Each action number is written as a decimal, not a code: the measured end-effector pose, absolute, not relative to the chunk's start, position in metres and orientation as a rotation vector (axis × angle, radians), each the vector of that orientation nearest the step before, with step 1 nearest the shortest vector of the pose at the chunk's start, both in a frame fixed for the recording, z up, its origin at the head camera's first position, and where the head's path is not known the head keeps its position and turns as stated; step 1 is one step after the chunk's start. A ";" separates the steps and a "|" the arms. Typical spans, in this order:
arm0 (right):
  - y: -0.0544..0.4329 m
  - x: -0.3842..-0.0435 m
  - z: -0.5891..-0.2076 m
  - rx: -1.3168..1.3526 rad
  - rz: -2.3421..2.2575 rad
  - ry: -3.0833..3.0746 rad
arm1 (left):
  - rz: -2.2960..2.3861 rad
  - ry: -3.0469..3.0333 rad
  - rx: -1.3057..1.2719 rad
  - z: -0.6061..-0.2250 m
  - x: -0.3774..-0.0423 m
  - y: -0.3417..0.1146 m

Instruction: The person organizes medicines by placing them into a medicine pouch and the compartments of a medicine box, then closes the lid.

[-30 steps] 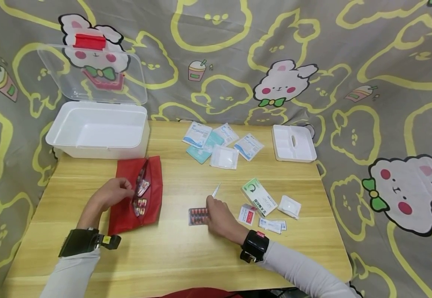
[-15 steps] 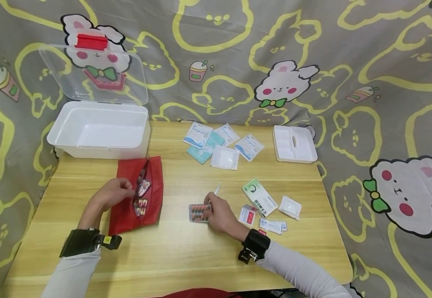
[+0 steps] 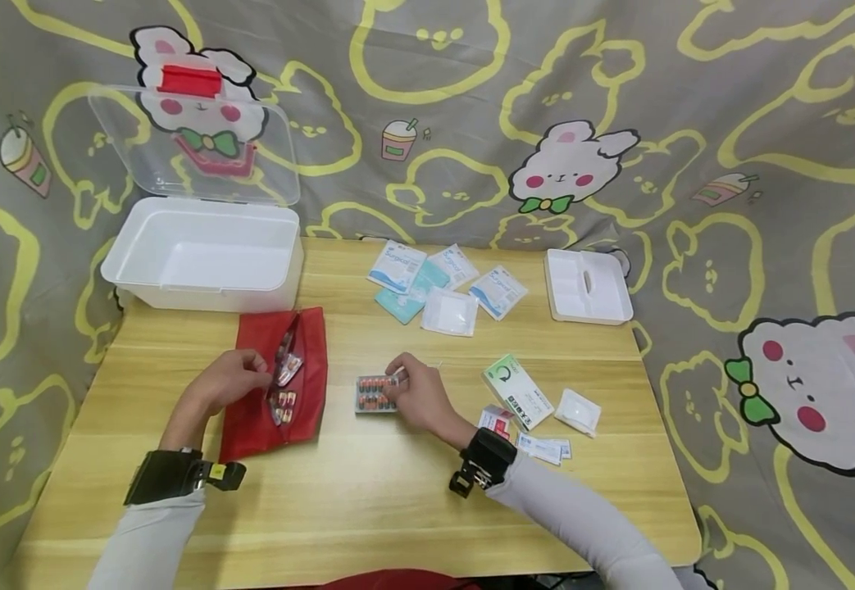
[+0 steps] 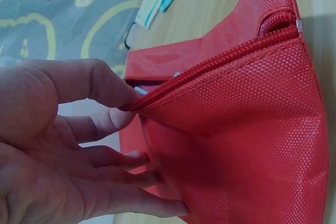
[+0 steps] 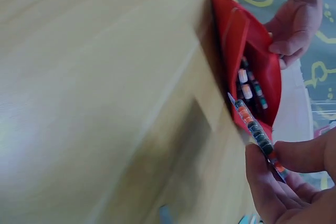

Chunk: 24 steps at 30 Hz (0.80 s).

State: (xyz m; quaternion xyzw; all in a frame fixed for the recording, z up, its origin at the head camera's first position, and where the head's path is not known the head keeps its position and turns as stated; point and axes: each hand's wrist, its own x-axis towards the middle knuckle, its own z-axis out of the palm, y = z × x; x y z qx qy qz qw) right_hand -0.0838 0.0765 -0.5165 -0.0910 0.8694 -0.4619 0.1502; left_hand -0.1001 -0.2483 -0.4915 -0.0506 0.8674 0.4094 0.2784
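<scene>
My left hand [image 3: 234, 381] pinches the zipped edge of a red fabric pouch [image 4: 236, 129] between thumb and index finger, its other fingers spread against the side. The pouch's mouth gapes, and blister packs [image 3: 286, 406] of capsules show inside. In my right hand [image 3: 421, 397], thumb and fingers pinch one end of a blister pack [image 3: 375, 394] of orange-and-dark capsules. The right wrist view has this pack [image 5: 254, 129] edge-on, above the wood and pointing at the pouch's opening. A thin white pointed item is mostly hidden behind the right hand.
An open white box [image 3: 206, 254] with a raised clear lid stands behind the pouch. Flat surgical packets [image 3: 397, 266] lie at the back middle, a divided white tray [image 3: 567, 299] at the back right. A green-and-white medicine box [image 3: 519, 392] and small packets [image 3: 578, 411] lie right.
My right hand has lifted the capsule blister pack off the table and carried it left and a little back, closer to the pouch. The left hand keeps its hold on the pouch edge.
</scene>
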 end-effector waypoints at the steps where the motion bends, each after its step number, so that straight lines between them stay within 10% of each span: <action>1: 0.072 -0.087 -0.514 -0.245 -1.336 2.491 | 1.095 2.328 -0.137 -0.491 -0.100 -0.248; 24: -0.076 -0.131 -0.514 0.214 -1.578 2.327 | 1.091 2.347 -0.105 -0.487 -0.101 -0.245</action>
